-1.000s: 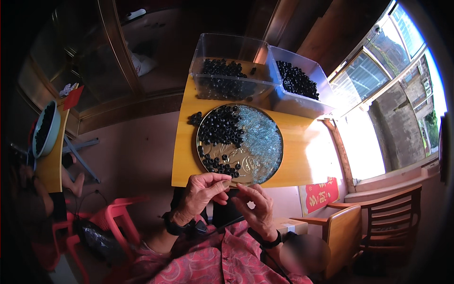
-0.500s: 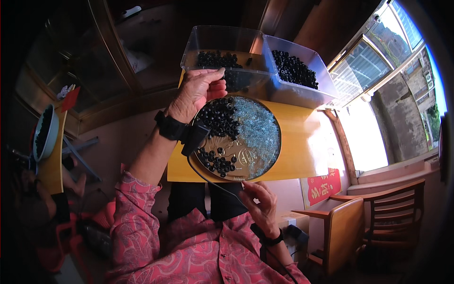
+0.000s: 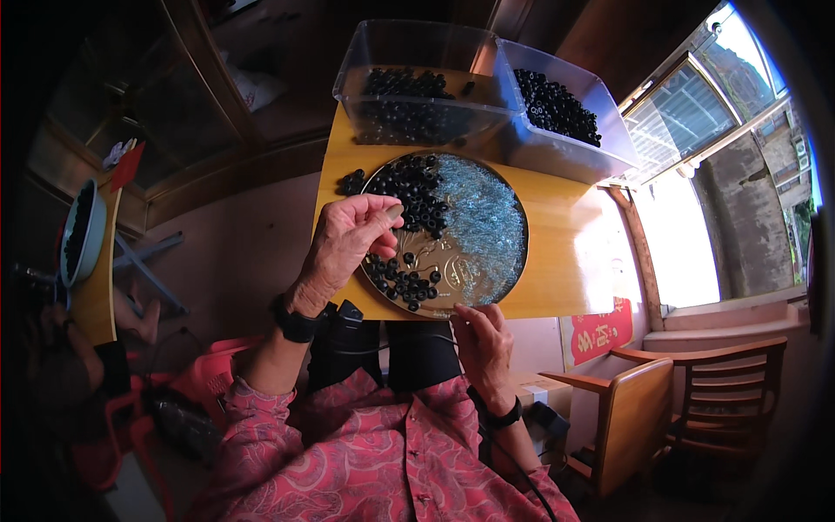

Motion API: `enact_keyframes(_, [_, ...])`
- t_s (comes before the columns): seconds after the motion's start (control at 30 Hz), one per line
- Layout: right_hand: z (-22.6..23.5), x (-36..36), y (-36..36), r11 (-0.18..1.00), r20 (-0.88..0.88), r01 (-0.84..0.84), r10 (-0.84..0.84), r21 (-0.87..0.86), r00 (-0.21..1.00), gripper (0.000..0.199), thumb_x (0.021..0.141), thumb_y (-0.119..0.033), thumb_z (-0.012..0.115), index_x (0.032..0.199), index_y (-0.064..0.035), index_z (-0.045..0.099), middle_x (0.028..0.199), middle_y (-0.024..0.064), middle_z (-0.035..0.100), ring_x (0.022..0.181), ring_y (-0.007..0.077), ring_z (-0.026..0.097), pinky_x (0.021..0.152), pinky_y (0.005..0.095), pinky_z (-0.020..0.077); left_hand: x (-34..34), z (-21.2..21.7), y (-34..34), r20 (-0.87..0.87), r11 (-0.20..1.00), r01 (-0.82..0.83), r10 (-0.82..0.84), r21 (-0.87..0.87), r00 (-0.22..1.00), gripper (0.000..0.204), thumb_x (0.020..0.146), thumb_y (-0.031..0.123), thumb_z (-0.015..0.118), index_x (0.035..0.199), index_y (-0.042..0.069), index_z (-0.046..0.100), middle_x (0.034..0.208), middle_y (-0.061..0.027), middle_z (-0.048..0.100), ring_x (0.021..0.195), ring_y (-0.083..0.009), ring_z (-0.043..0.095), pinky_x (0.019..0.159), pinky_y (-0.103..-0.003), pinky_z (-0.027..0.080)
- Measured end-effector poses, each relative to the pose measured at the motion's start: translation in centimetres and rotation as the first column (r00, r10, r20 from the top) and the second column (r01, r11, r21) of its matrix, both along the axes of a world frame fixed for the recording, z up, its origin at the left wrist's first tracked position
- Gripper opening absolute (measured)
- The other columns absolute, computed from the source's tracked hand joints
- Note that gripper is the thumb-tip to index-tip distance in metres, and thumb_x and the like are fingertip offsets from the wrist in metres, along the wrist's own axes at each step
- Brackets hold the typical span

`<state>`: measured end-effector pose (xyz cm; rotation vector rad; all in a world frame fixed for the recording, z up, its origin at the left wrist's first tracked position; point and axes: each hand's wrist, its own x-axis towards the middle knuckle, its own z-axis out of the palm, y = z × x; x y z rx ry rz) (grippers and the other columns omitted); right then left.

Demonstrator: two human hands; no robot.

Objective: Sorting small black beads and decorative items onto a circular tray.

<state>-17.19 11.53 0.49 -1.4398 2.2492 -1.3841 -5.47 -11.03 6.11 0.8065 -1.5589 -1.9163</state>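
Yellow table (image 3: 557, 261), left hand (image 3: 352, 239) grip pinched over round tray (image 3: 487, 235)

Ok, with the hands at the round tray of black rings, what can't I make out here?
- Left hand: fingertips pinched together over the round tray; anything between them is too small, head view.
- Right hand: fingers curl at the table edge; their contents are hidden.
- Clear bins: depth of black rings hidden by cloudy walls.
- Blue bowl: dark and blurred near the rim.
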Motion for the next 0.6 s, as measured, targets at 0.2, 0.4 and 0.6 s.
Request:
enact_keyframes(0.2, [-1.6,-0.5,-2.0,0.995,-0.251,0.054,-0.032,0.08,0.967,0.016,0.085,-0.009,0.067,0.101,-0.0083,0.067,0.086,0.009,0.058,0.069,0.0285,0.062,0.057,0.0382,0.0494,3.5,-3.8,6.2,0.149,0.989,-0.109,0.123,-0.099,0.981,0.021,0.092,0.015,0.065,0.107,-0.001,0.067,0.076,-0.0009,0.064,0.062,-0.0039,0.058,0.055,-0.019,0.05])
enact_keyframes(0.4, [-1.3,-0.6,-2.6,0.97,-0.322,0.066,0.012,0.232,0.947,0.011,0.085,-0.014,0.067,0.096,-0.012,0.068,0.088,0.0091,0.057,0.072,0.0295,0.061,0.058,0.0404,0.048,3.8,-6.1,4.7,0.111,0.774,-0.244,0.374,-0.585,0.921,0.01,0.085,0.005,0.069,0.092,-0.001,0.069,0.076,-0.0057,0.063,0.062,-0.012,0.059,0.056,-0.026,0.048])
enact_keyframes(0.6, [-1.3,-0.7,-2.7,0.972,-0.352,0.055,0.03,0.23,0.935,0.011,0.084,-0.006,0.064,0.094,-0.0126,0.063,0.088,0.0093,0.058,0.075,0.0303,0.062,0.059,0.0403,0.0484,1.6,-6.0,4.3,0.13,0.662,-0.181,0.391,-0.728,0.911,0.009,0.081,0.002,0.07,0.09,0.001,0.069,0.079,-0.0087,0.063,0.065,-0.0186,0.062,0.058,-0.029,0.049])
